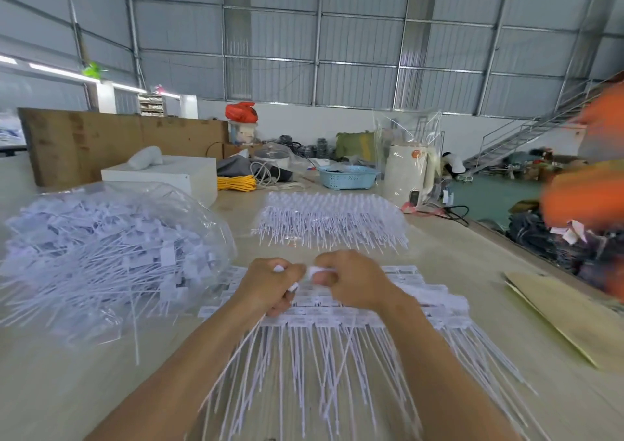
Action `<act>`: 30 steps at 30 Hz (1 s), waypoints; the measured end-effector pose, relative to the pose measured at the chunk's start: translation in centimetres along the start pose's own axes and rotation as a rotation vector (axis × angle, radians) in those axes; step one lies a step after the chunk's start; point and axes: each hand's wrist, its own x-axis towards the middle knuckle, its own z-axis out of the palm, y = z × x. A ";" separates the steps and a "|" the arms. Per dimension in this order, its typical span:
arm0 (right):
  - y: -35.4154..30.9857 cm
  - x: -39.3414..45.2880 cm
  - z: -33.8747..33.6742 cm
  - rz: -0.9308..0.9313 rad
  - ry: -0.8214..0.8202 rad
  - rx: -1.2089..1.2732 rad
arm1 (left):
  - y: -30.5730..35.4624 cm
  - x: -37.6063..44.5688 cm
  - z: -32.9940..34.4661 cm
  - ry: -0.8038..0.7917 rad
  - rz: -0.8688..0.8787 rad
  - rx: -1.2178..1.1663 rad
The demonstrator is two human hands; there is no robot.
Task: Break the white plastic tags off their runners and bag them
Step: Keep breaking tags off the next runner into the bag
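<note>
Two hands meet above the desk [456,248]: the left hand [270,283] is curled around a bunch of white tags [293,287] whose thin tails trail toward the person, and the right hand [351,278] pinches a white piece beside it. Tags on runners [337,315] lie directly beneath both hands. A clear bag [111,255] of loose tags sits left of the left hand; another runner stack [331,221] lies beyond the hands.
</note>
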 end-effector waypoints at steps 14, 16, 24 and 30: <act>3.3 0.0 0.2 0.044 0.201 0.136 | 6.2 -0.5 -6.6 0.101 0.315 -0.644; 3.3 -0.1 0.3 0.060 0.212 0.133 | 5.9 0.2 -8.2 0.208 0.274 -0.448; 3.1 0.1 1.4 0.093 0.224 0.136 | 3.9 2.9 -18.0 0.482 0.016 0.545; 2.6 -0.1 1.6 0.095 0.216 0.137 | 3.3 4.0 -20.7 0.522 0.025 1.013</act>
